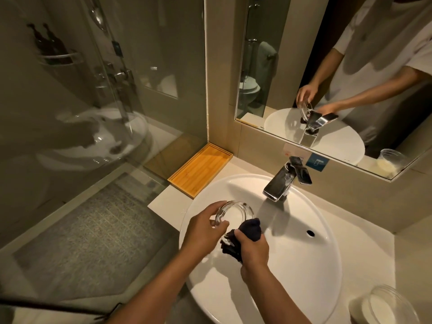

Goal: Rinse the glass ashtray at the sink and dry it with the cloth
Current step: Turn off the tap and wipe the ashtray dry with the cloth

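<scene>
Your two forearms come in from the bottom edge, both bare from wrist to where the frame cuts them off; no sleeve, watch, band or glove on either. Your left hand (203,230) and right hand (253,247) carry no rings that can be made out. Nails are too blurred to tell. The mirror (268,66) gives your reflection: a loose, light-coloured short-sleeved top, sleeve hem ending above the elbow, fabric plain with soft folds, no print or logo legible. Lower garment is not discernible.
</scene>
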